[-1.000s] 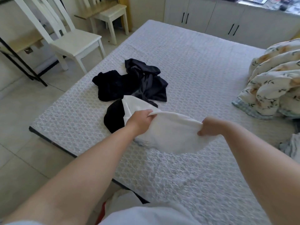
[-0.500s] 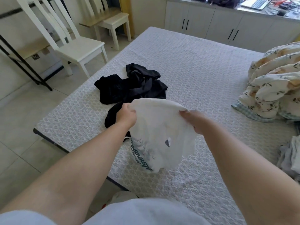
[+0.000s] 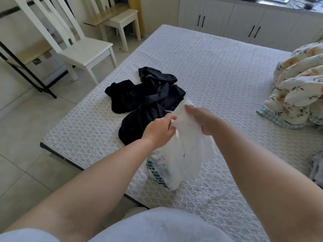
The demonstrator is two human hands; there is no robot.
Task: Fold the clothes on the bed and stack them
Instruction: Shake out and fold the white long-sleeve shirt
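White textured bedspread [image 3: 218, 81] covers the bed from the near edge to the far cabinets [image 3: 244, 20]; just above its near part hangs a white T-shirt [image 3: 190, 151] with teal print, bunched between both hands; the left hand [image 3: 160, 131] pinches its upper fabric, the right hand [image 3: 202, 119] grips the top edge close beside it; behind them lies a crumpled pile of black clothes [image 3: 145, 100]; a floral duvet [image 3: 300, 88] sits at right; white chairs [image 3: 83, 49] stand at left.

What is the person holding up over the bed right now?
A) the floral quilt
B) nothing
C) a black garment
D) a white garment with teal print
D: both the left hand and right hand grip the bunched white printed fabric garment; the crumpled black clothes lie untouched on the bed.
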